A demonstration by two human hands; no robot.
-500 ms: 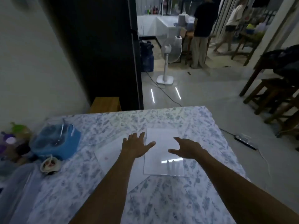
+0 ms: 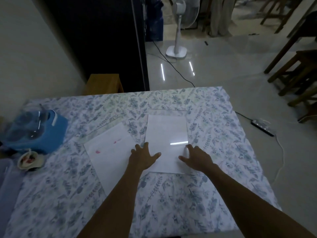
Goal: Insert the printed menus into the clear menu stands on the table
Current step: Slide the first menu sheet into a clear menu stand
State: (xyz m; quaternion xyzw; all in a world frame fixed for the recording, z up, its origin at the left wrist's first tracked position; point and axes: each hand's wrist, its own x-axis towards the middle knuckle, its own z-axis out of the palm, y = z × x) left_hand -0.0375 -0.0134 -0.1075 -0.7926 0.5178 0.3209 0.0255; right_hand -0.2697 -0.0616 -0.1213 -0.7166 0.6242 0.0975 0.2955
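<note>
A clear menu stand (image 2: 167, 134) lies flat on the floral tablecloth (image 2: 171, 203), with a white sheet inside or under it and a strip of light reflected on its glossy face. A second white sheet (image 2: 109, 152) with faint pink marks lies to its left, partly under my left forearm. My left hand (image 2: 143, 158) rests spread on the stand's near left edge. My right hand (image 2: 197, 158) rests spread on its near right edge. Neither hand grips anything.
A blue container with a clear lid (image 2: 34, 131) and a small cup (image 2: 29, 160) stand at the table's left. Beyond the far edge are a wooden stool (image 2: 104, 84), a pedestal fan (image 2: 177, 50), a floor cable and wooden chairs (image 2: 295, 73). A power strip (image 2: 262, 128) lies on the floor at right.
The head camera has tilted down and moved closer. Both hands have slid toward me, from the stand's middle to its near corners.
</note>
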